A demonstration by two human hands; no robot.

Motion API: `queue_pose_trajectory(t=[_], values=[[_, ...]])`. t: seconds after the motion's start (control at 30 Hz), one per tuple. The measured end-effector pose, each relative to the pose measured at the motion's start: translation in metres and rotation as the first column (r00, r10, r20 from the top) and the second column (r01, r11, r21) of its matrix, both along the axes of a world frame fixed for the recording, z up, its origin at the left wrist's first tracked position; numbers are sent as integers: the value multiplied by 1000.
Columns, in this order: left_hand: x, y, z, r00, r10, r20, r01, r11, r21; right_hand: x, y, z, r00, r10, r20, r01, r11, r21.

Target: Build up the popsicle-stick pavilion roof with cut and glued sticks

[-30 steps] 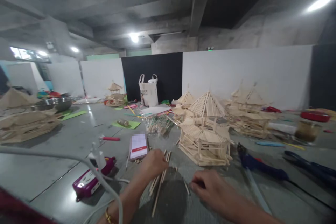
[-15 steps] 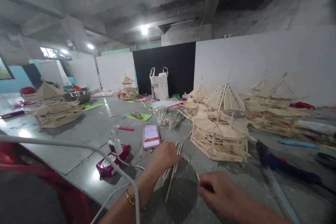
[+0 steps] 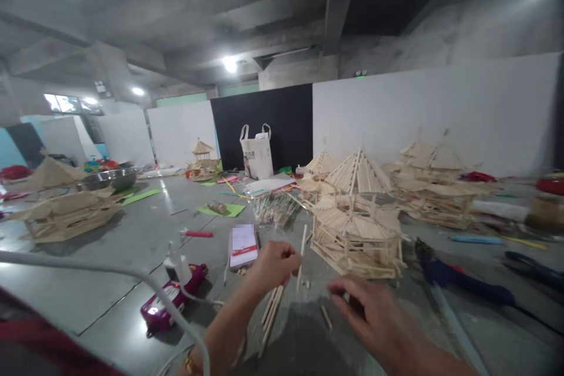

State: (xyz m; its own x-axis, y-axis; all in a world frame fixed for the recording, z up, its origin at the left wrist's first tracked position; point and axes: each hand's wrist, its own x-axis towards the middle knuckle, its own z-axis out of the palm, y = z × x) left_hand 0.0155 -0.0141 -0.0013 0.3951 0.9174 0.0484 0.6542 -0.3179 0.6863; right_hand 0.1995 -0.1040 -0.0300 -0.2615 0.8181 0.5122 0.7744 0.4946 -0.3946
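Observation:
My left hand is closed, its fingertips pinched at a thin wooden stick that points away from me. Under that hand lie several more loose sticks on the grey tabletop. My right hand hovers over the table, thumb and forefinger apart with nothing seen between them. A short stick piece rests just left of its fingers, and tiny offcuts lie between the hands. Beyond my right hand stands a two-tiered pavilion model made of sticks.
A phone lies beyond my left hand. A purple power strip with a white cable is at left. On the right are a dark blue glue gun and scissors. Bagged sticks and another pavilion model stand farther back.
The short stick at my right fingertips now lies on the table, and those fingers have parted. My left hand has shifted off the loose sticks, with one stick at its fingertips. The view has turned slightly right.

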Motion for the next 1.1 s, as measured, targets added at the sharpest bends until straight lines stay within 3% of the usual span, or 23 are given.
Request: queue_pose_trajectory(t=[0.03,0.1,0.17,0.27,0.33,0.4,0.47,0.53,0.77,1.1], values=[[2,-4,4,997,-57,46,58,998,-30,6,1,7,996,-17,92,-3,977,214],[7,-16,11,979,-172,110,183,979,-94,17,0,22,941,-105,322,-81,854,514],[13,-30,16,952,-269,146,291,943,-159,27,-3,33,848,-158,506,-181,811,557],[23,-44,22,904,-344,254,414,854,-316,37,-10,33,793,-101,601,-241,854,461],[33,-45,24,885,-295,360,424,829,-365,43,-13,27,872,-31,488,-190,898,397],[44,-38,28,871,-178,457,330,902,-278,47,-12,23,990,-1,139,-36,965,259],[58,-26,36,834,-75,546,157,982,-106,50,-5,23,974,-62,-219,72,997,37],[72,-10,48,801,-58,596,60,998,16,50,7,28,911,-134,-389,98,989,-112],[107,35,80,804,-77,589,-127,946,297,45,50,38,798,-202,-568,76,968,-238],[120,38,88,867,-89,490,-148,893,425,47,61,42,710,-149,-688,-52,964,-262]])
